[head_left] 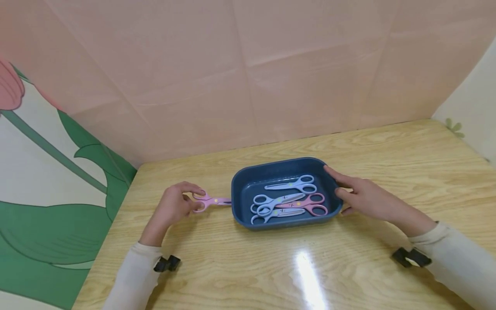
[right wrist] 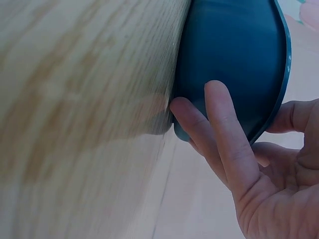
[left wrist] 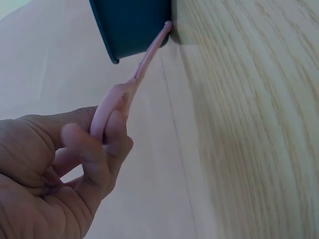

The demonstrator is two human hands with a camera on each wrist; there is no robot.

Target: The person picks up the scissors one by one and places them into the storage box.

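Observation:
My left hand pinches a pair of pink-purple scissors by its finger loops. The blades point right and reach the left end of a dark blue plastic box; whether they touch it I cannot tell. In the left wrist view, thumb and fingers hold the scissors' handle. At the box's right end, my right hand holds the rim, with fingers against the outer wall in the right wrist view. Inside the box lie several light blue scissors and one pink pair, partly overlapping.
The box stands on a wood-grain table. A pink sheet rises behind the table, and a wall with a painted flower and leaves stands at the left. A pale wall borders the right side.

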